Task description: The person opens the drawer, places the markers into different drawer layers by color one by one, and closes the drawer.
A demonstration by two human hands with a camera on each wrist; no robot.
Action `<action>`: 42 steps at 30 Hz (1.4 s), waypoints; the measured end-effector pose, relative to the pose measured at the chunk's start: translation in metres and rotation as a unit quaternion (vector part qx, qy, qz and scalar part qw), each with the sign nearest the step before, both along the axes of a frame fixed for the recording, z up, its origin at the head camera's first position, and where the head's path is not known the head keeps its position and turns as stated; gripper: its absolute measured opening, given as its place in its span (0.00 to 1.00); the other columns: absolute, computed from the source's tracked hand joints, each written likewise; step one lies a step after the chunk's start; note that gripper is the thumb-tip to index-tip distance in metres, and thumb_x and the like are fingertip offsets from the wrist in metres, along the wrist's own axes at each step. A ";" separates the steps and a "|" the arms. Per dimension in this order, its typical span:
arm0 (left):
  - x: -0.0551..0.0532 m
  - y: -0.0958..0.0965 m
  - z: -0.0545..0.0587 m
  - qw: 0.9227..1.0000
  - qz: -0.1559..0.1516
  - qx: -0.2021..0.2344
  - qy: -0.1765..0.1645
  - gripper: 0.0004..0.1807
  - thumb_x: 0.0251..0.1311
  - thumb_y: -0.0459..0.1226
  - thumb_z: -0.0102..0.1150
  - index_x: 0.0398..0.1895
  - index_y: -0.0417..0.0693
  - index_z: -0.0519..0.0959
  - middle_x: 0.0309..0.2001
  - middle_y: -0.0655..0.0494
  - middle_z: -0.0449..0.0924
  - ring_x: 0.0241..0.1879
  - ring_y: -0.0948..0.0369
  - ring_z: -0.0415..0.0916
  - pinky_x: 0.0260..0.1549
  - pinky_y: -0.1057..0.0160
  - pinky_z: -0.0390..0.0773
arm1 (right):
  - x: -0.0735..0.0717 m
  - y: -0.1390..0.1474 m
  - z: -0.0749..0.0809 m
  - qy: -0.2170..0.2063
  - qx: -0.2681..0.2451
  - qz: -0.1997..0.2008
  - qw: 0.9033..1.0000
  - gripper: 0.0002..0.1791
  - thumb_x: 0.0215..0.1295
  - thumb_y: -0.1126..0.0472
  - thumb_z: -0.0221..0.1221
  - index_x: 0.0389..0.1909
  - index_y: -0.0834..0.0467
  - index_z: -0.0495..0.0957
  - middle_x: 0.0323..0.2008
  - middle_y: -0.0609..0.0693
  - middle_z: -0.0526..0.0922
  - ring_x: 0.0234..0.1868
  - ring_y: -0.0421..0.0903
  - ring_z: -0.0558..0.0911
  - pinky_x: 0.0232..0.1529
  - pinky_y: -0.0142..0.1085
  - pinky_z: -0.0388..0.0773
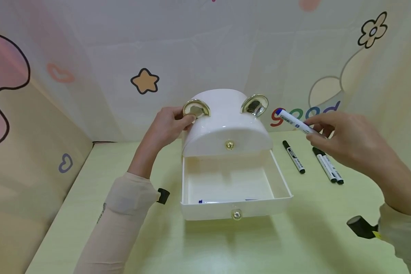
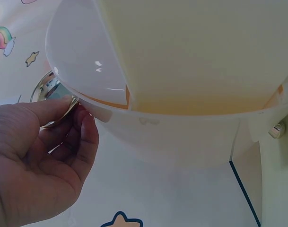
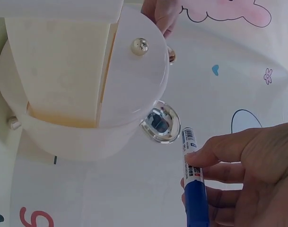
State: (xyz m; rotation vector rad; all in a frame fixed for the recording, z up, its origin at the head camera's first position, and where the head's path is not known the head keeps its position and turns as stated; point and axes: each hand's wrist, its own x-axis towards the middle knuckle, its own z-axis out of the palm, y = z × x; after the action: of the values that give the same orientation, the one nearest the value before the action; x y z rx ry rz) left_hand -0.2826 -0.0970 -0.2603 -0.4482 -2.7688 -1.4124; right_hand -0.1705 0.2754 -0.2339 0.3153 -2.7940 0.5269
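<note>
A white drawer box [image 1: 224, 114] with a rounded top and two gold ears stands on the table, its lower drawer [image 1: 236, 209] pulled out. My left hand [image 1: 168, 127] pinches the left gold ear [image 1: 196, 106] between thumb and fingers, also seen in the left wrist view. In my right hand [image 1: 349, 142], thumb and fingers grip a white whiteboard marker [image 1: 296, 121] with a blue cap, raised right of the box. The right wrist view has its blue cap [image 3: 196, 203] at the lower end. Inside the drawer lies another blue-ended marker [image 1: 222, 201], mostly hidden by the drawer front.
Right of the box, a black-capped marker [image 1: 293, 156] lies on the pale table [image 1: 89, 213], with two more black-capped markers [image 1: 325, 164] side by side farther right. Behind hangs a light curtain [image 1: 205, 57] printed with drawings. The upper drawer's gold knob [image 1: 229, 145] faces forward.
</note>
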 end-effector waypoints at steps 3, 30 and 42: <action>0.000 -0.001 0.001 1.000 0.000 0.000 -0.002 0.15 0.75 0.41 0.56 0.53 0.39 0.83 0.44 0.46 0.83 0.45 0.53 0.77 0.43 0.59 0.75 | 0.004 -0.007 0.004 0.013 0.007 0.013 1.000 0.13 0.66 0.65 0.65 0.51 0.58 0.86 0.31 0.48 0.82 0.27 0.47 0.75 0.22 0.37 0.66; 0.001 0.001 0.002 1.000 -0.001 0.001 0.000 0.16 0.75 0.40 0.56 0.54 0.37 0.82 0.45 0.44 0.83 0.46 0.52 0.79 0.46 0.58 0.76 | 0.008 -0.054 0.014 -0.029 -0.005 0.138 0.990 0.15 0.65 0.68 0.68 0.52 0.57 0.86 0.31 0.45 0.79 0.27 0.43 0.75 0.24 0.34 0.72; 0.001 0.001 0.001 1.000 -0.001 0.003 -0.006 0.16 0.75 0.40 0.56 0.53 0.37 0.82 0.45 0.45 0.83 0.46 0.52 0.78 0.46 0.58 0.76 | 0.007 -0.072 0.009 -0.030 0.000 0.177 0.984 0.12 0.63 0.69 0.68 0.46 0.54 0.87 0.29 0.42 0.80 0.29 0.42 0.74 0.25 0.33 0.69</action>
State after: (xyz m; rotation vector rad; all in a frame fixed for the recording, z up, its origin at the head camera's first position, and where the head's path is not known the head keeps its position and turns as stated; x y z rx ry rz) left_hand -0.2814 -0.0958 -0.2593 -0.4439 -2.7737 -1.4264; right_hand -0.1636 0.2033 -0.2248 0.8193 -2.8060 0.6229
